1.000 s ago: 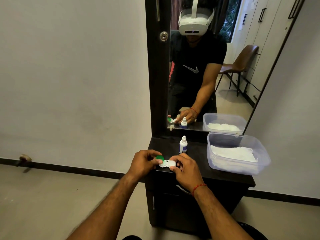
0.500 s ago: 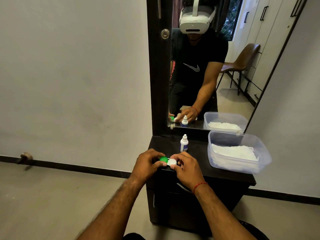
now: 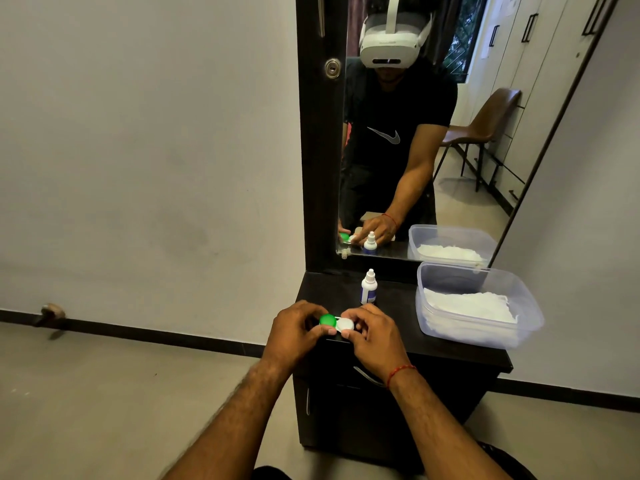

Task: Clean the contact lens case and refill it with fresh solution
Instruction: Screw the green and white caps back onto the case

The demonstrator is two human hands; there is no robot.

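A small contact lens case (image 3: 337, 323) with one green cap and one white cap sits between my hands, over the front left part of the dark cabinet top (image 3: 450, 351). My left hand (image 3: 296, 332) pinches the green-cap side with curled fingers. My right hand (image 3: 372, 336) pinches the white-cap side, thumb under it. Behind the case stands a small white solution bottle (image 3: 369, 287) with a blue label, upright and untouched.
A clear plastic tub (image 3: 481, 329) holding white tissues fills the right side of the cabinet top. A tall mirror (image 3: 415, 133) in a dark frame rises at the back and reflects a person. Bare floor lies to the left of the cabinet.
Both hands have drawn closer around the lens case, and less of its white body shows. The camera has shifted slightly.
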